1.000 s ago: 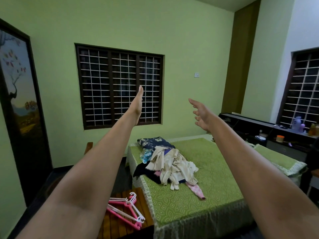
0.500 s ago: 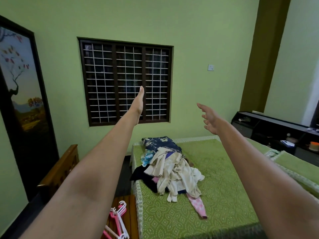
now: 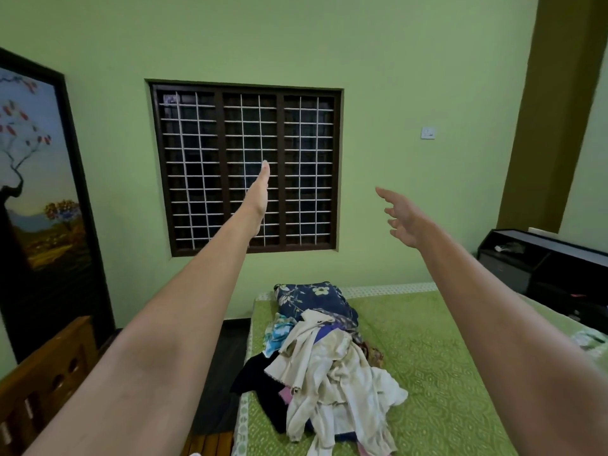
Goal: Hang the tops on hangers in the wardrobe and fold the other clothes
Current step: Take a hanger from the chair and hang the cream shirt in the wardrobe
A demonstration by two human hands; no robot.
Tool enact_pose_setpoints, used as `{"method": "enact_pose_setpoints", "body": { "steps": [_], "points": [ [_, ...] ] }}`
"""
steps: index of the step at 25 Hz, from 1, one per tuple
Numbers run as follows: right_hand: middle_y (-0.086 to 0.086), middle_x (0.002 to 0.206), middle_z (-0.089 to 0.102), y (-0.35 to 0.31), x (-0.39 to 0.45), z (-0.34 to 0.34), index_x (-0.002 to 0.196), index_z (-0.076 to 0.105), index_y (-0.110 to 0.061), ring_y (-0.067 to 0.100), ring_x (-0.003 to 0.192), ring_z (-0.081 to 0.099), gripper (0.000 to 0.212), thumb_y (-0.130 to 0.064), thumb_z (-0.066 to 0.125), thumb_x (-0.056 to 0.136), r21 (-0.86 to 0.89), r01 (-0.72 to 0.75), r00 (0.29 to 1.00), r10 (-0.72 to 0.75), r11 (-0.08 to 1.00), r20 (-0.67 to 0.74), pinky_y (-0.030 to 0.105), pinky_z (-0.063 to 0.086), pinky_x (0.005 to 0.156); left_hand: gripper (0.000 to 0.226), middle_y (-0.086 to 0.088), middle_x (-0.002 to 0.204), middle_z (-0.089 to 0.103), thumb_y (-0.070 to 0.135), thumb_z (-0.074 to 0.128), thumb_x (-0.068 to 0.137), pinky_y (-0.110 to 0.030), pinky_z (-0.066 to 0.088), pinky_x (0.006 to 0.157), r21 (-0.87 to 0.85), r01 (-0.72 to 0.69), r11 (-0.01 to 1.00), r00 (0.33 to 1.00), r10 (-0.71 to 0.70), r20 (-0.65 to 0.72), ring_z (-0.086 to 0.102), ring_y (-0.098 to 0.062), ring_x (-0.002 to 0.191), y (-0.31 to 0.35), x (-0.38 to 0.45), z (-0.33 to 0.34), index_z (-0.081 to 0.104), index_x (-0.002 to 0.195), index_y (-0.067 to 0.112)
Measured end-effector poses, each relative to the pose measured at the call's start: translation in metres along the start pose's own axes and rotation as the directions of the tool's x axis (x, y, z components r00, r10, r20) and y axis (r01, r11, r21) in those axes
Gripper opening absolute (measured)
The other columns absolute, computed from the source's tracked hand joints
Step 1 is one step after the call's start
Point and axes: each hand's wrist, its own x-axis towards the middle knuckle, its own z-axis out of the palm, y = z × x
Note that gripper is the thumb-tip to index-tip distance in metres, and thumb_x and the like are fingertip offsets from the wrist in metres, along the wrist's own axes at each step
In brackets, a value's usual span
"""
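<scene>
Both your arms are stretched straight out in front of you, raised over the bed [image 3: 444, 373] and holding nothing. Your left hand [image 3: 260, 192] is turned edge-on to the camera, fingers straight and pressed together, pointing up and forward in front of the window [image 3: 245, 167]. Your right hand [image 3: 403, 218] is relaxed, palm facing left, fingers loosely spread and slightly bent, with the green wall behind it. Neither hand touches anything.

The clothes [image 3: 325, 363] lie in a heap on the left part of the bed, below and between your forearms: cream and white garments on top, a dark piece hanging over the bed's left edge, a bit of pink and light blue showing underneath. A navy floral bundle [image 3: 312, 297] sits at the far end of the heap, touching it. A painting [image 3: 36, 199] hangs on the left wall, and a dark shelf unit [image 3: 543, 268] stands at the right beyond the bed.
</scene>
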Motion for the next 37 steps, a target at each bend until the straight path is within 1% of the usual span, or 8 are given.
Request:
{"method": "enact_pose_setpoints", "body": {
  "steps": [13,19,24,29,31,33,35,37],
  "points": [
    [0.008,0.160,0.013,0.016,0.239,-0.078,0.151,0.021,-0.022,0.025,0.147,0.010,0.071,-0.051,0.050,0.093,0.006,0.073,0.971,-0.072,0.997,0.228,0.044,0.013,0.119,0.070,-0.003,0.160,0.014,0.063,0.019,0.096,-0.047,0.008,0.120,0.032,-0.044,0.999,0.981,0.049,-0.186,0.011,-0.022,0.147,-0.034,0.159,0.128,0.014,0.152,0.021],
    [0.006,0.160,0.010,0.108,0.319,-0.093,0.152,0.020,-0.023,0.024,0.147,0.009,0.070,-0.052,0.048,0.094,-0.038,-0.079,0.947,0.087,0.996,0.310,0.042,0.011,0.117,0.076,-0.002,0.160,0.015,0.068,0.021,0.093,-0.046,0.010,0.119,0.039,0.164,0.986,0.955,-0.149,-0.256,0.013,-0.023,0.147,-0.107,0.215,0.168,0.014,0.153,0.021],
    [0.008,0.158,0.019,0.230,0.359,-0.100,0.150,0.027,-0.018,0.026,0.145,0.016,0.062,-0.045,0.044,0.097,-0.144,-0.294,0.904,0.324,0.945,0.279,0.041,0.018,0.114,0.073,-0.004,0.159,0.019,0.066,0.021,0.094,-0.045,0.014,0.116,0.059,0.365,0.929,0.894,-0.332,-0.301,0.018,-0.023,0.145,-0.224,0.244,0.184,0.017,0.152,0.022],
    [0.016,0.140,0.044,0.360,0.382,-0.093,0.137,0.044,-0.003,0.030,0.130,0.042,0.045,-0.024,0.052,0.098,-0.313,-0.514,0.784,0.586,0.798,0.206,0.043,0.038,0.101,0.068,-0.004,0.153,0.032,0.062,0.029,0.095,-0.040,0.029,0.109,0.037,0.594,0.803,0.783,-0.567,-0.257,0.033,-0.024,0.138,-0.375,0.249,0.200,0.031,0.148,0.019],
    [0.017,0.103,0.057,0.414,0.393,-0.084,0.116,0.056,0.003,0.015,0.086,0.066,0.023,-0.009,0.052,0.096,-0.338,-0.583,0.750,0.649,0.739,0.127,0.029,0.052,0.068,0.063,-0.004,0.149,0.038,0.059,0.038,0.095,-0.038,0.036,0.104,0.029,0.692,0.721,0.706,-0.669,-0.232,0.041,-0.024,0.132,-0.443,0.247,0.206,0.037,0.146,0.021],
    [0.013,0.083,0.055,0.465,0.400,-0.073,0.091,0.057,-0.002,0.011,0.050,0.058,0.006,-0.002,0.052,0.094,-0.371,-0.646,0.692,0.717,0.667,0.085,0.020,0.045,0.047,0.060,-0.002,0.150,0.035,0.049,0.046,0.096,-0.041,0.039,0.102,0.019,0.784,0.620,0.610,-0.765,-0.208,0.040,-0.025,0.133,-0.508,0.241,0.213,0.032,0.148,0.021],
    [0.013,0.091,0.058,0.520,0.408,-0.063,0.091,0.057,-0.007,0.017,0.065,0.056,0.005,-0.003,0.053,0.092,-0.387,-0.705,0.615,0.784,0.594,0.082,0.031,0.049,0.063,0.064,0.000,0.152,0.030,0.043,0.052,0.095,-0.042,0.042,0.100,0.028,0.856,0.516,0.514,-0.843,-0.161,0.038,-0.025,0.133,-0.566,0.231,0.221,0.026,0.150,0.023],
    [0.010,0.095,0.058,0.562,0.410,-0.053,0.108,0.058,-0.009,0.019,0.074,0.055,0.015,-0.005,0.055,0.093,-0.386,-0.744,0.564,0.822,0.546,0.074,0.029,0.045,0.067,0.065,-0.001,0.153,0.030,0.039,0.055,0.095,-0.041,0.044,0.098,0.089,0.886,0.455,0.464,-0.875,-0.139,0.039,-0.026,0.132,-0.619,0.223,0.227,0.025,0.149,0.021]
  ]
}}
